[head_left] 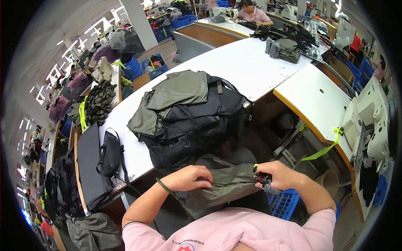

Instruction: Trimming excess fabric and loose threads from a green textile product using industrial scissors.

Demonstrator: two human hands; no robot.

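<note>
An olive fabric piece (228,192) with a dark seam or zipper line is stretched across my lap. My left hand (189,179) is closed, with thumb and fingers pinching its upper left part. At its right end my right hand (279,175) is closed around the fabric's edge, near a yellow-green tab. A small dark and greyish thing also shows under the right fingers; its kind I cannot make out. Just beyond my hands, a black and olive backpack (194,113) lies on the white table (238,62), its lower part hanging over the near edge.
A black pouch (109,157) with straps and flat black sheets (87,154) lie at the left. White sewing machine (372,115) stands at the right, with a yellow-green ribbon (320,152) nearby. Below is a blue crate (284,204). Across the table, another person (253,14) works.
</note>
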